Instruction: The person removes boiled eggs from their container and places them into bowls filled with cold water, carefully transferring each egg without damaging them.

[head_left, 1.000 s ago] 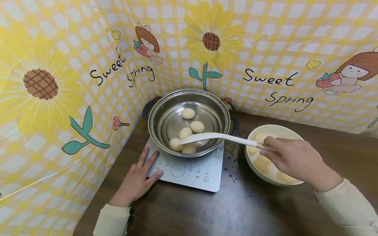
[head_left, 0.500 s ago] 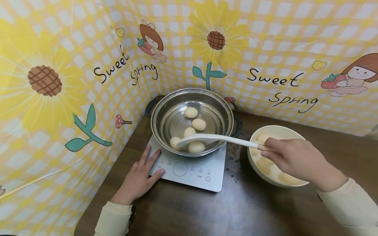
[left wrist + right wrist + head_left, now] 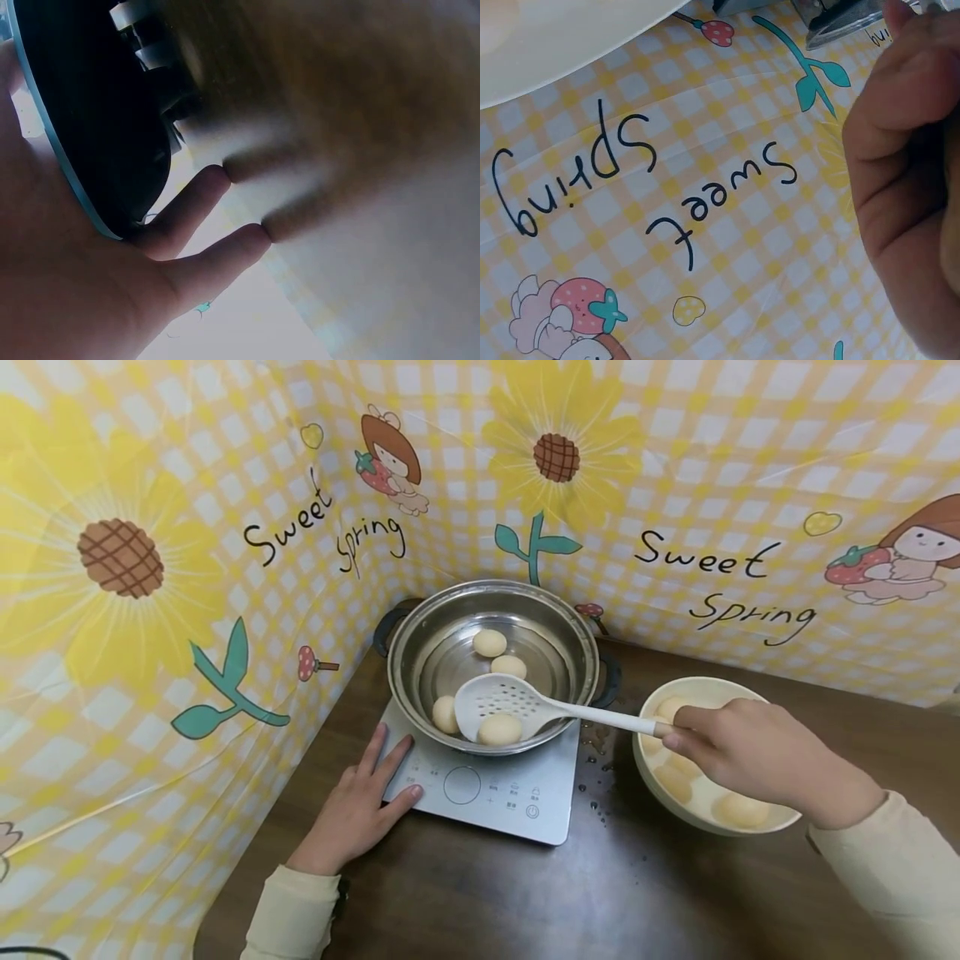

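My right hand (image 3: 757, 760) grips the handle of a white slotted spoon (image 3: 551, 700). The perforated head of the spoon is tilted inside a steel pot (image 3: 405, 681), with an egg (image 3: 499, 729) at its lower part. Several eggs are in the pot, among them one egg (image 3: 490, 643) near the back and another egg (image 3: 446, 714) left of the spoon. My left hand (image 3: 360, 810) rests with spread fingers at the left edge of the induction cooker (image 3: 517, 806) under the pot. In the left wrist view, two fingers (image 3: 214, 266) touch the surface beside the cooker.
A cream bowl (image 3: 648, 777) holding several eggs (image 3: 742, 810) stands right of the pot, beneath my right hand. Water drops lie on the dark table (image 3: 540, 893) between bowl and cooker. A checked, printed sheet (image 3: 675, 468) walls the back and left.
The slotted spoon has turned from edge-on to face up and shifted under or beside an egg at the pot's front. Eggs in the pot have moved a little. The left hand stays put.
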`<state>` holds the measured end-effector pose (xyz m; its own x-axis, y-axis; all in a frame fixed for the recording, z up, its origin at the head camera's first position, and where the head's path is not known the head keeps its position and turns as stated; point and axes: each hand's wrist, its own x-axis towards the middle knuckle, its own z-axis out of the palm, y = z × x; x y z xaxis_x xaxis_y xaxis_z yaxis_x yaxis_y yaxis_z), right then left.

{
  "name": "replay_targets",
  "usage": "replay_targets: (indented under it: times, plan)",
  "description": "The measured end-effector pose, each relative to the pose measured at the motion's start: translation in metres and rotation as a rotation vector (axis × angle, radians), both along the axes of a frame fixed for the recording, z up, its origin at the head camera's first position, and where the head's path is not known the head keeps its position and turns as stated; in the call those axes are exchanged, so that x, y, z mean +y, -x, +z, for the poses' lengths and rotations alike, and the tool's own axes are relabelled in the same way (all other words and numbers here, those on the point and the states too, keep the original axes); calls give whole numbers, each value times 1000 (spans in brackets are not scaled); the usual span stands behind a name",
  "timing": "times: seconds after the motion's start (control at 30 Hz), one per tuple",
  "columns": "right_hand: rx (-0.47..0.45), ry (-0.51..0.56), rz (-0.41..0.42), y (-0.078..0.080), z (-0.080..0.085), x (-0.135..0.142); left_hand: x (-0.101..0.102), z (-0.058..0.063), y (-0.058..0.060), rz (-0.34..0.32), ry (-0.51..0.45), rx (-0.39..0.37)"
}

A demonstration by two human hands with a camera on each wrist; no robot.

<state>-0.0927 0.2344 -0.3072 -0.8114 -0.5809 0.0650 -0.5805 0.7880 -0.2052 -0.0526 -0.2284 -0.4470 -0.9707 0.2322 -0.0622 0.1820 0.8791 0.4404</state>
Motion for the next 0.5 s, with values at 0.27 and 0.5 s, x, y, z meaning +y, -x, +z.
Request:
replay_targets:
  times: [0.27,0.5]
  plan:
    - [-391,0,-71,25,21,-5,0,1,-1,4,-3,1]
    - [-664,73,-144,33,27,-3,-1,-1,-1,1,-1,3]
